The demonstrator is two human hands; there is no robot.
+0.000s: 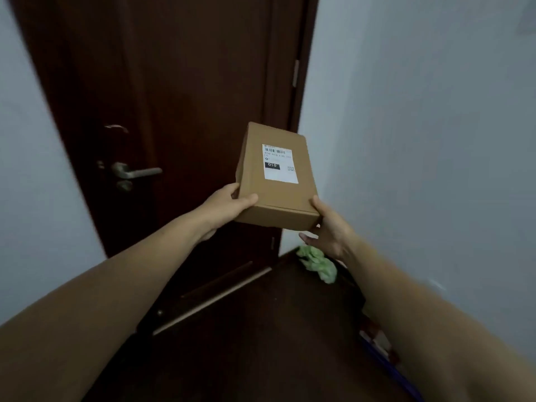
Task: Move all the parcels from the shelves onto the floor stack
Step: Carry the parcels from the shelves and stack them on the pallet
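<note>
dark wooden door (174, 82) with metal handle (136, 171); crumpled green bag (317, 264) on floor.

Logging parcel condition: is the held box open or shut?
Shut: the box has its lid flush; left hand and right hand hold its near corners.

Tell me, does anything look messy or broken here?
One thing: a crumpled green thing, maybe a bag, lies on the dark floor in the corner by the door, like litter. The cardboard parcel looks undented, its label flat, held by the left hand and right hand.
</note>
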